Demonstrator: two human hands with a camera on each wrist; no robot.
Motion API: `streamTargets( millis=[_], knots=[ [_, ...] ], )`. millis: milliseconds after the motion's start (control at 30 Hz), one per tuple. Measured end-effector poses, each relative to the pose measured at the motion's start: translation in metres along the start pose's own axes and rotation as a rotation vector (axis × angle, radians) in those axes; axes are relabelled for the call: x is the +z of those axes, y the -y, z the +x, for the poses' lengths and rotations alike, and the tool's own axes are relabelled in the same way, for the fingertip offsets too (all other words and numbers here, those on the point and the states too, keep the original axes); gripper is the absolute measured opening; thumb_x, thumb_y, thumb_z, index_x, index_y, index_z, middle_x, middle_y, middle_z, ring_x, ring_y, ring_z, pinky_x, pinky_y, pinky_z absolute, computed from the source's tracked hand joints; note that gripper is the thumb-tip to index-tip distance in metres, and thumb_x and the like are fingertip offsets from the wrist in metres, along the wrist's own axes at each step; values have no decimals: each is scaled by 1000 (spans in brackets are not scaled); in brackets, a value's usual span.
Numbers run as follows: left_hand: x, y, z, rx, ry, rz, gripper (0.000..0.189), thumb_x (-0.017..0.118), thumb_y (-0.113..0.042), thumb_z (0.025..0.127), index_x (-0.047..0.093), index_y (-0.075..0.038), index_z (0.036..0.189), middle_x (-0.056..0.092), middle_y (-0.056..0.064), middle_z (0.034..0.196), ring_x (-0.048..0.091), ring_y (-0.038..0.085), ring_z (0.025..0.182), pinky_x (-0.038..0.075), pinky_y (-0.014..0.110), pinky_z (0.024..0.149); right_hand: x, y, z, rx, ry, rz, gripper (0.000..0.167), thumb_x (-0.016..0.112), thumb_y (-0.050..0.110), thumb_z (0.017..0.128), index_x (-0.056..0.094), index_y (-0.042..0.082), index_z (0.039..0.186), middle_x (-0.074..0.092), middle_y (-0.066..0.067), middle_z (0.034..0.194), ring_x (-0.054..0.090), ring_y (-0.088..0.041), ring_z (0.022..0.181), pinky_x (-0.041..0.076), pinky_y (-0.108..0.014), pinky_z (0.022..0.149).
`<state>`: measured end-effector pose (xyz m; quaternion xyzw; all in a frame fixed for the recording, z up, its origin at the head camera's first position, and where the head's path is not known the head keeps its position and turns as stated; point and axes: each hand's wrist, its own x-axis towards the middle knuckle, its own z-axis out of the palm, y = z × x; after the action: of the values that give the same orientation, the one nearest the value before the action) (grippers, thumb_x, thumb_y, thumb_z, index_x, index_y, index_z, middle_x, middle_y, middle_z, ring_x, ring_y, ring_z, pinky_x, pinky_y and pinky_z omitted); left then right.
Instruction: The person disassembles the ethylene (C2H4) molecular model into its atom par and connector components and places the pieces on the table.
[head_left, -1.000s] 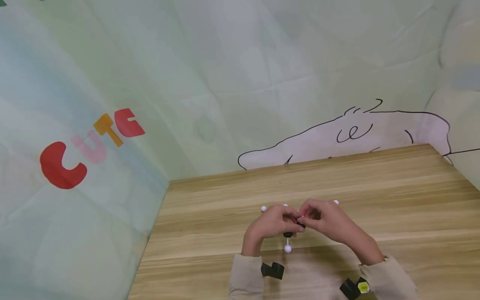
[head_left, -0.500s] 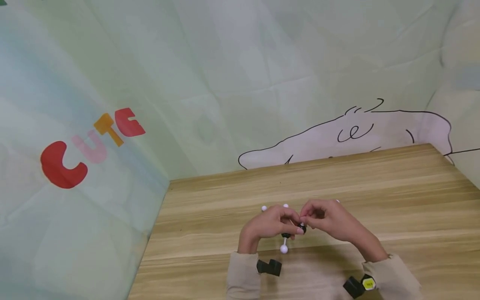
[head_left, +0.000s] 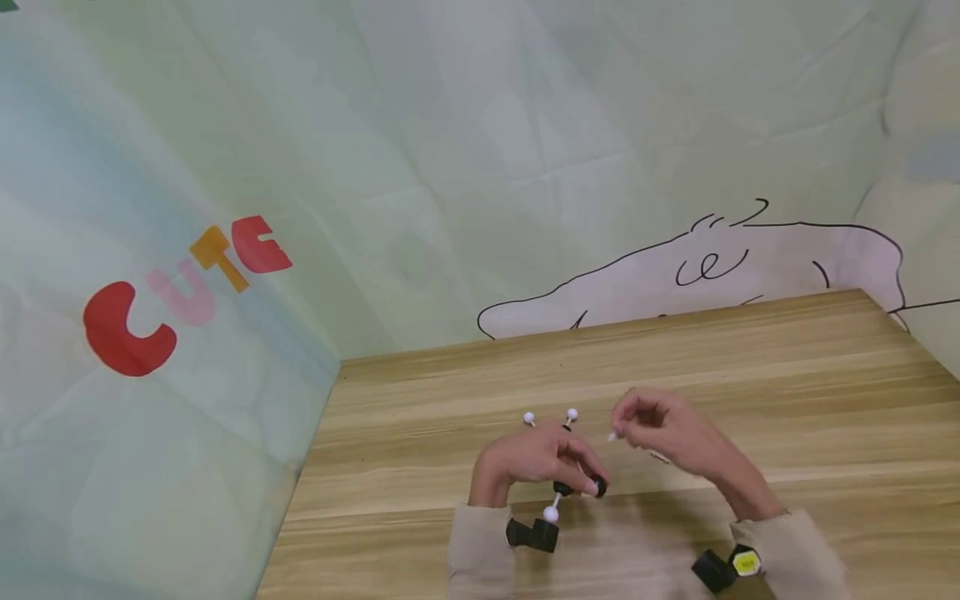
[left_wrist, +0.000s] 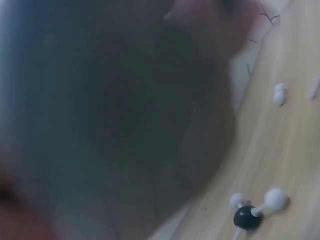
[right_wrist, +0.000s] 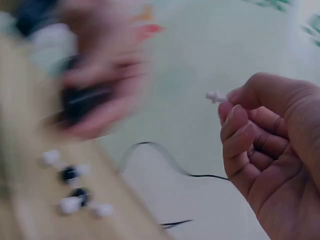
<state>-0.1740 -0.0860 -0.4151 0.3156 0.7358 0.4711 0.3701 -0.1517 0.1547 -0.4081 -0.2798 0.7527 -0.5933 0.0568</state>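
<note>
Left hand [head_left: 531,454] pinching black ball [head_left: 601,486], right hand [head_left: 666,428] pinching white peg [right_wrist: 215,97], hands apart

The wood-grain desk [head_left: 420,400] extends before the person, with the pale-green printed fabric backdrop [head_left: 465,167] behind it and to its left. The left hand [head_left: 525,457] is left of the right hand [head_left: 667,429], apart from it. At the left hand's fingertips, on its right, is a round black ball [head_left: 599,486]; a round white ball [head_left: 551,514] sits on its near side. A black-and-white ball-and-stick model [right_wrist: 70,173] lies on the desk beyond the left hand. A small white pin [right_wrist: 216,97] projects leftward from the right hand's pinch.
</note>
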Motion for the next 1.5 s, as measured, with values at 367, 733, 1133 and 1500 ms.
streamTargets(
  millis=[367, 733, 1133, 1500],
  knots=[
    [2, 18, -2, 35, -160, -59, 21, 62, -12, 93, 66, -1, 110, 69, 18, 89, 63, 11, 68, 54, 23, 70, -34, 7, -6, 128, -308, -303, 10, 65, 13, 91, 62, 7, 98, 65, -6, 83, 61, -12, 69, 50, -23, 59],
    [0, 10, 0, 43, -395, -65, 27, 61, -17, 94, 62, -2, 117, 68, 8, 78, 64, 12, 70, 52, 23, 70, -4, -38, -17, 250, -173, -549, 6, 69, 2, 84, 64, 4, 85, 68, -3, 77, 60, -8, 69, 48, -22, 58],
    [-1, 7, -3, 32, -395, -90, 27, 56, -8, 95, 59, -7, 122, 68, 18, 90, 66, 36, 88, 49, 23, 78, 18, -62, -35, 310, -93, -624, 16, 72, 4, 80, 59, 12, 74, 62, 4, 74, 51, -8, 68, 43, -26, 59],
    [-1, 5, -4, 31, -396, -64, 27, 56, -8, 95, 59, -6, 122, 69, 15, 89, 66, 20, 82, 49, 23, 78, 27, -60, -37, 373, -146, -682, 12, 70, 2, 78, 60, 8, 76, 58, 3, 68, 48, -10, 63, 40, -28, 55]
  ],
)
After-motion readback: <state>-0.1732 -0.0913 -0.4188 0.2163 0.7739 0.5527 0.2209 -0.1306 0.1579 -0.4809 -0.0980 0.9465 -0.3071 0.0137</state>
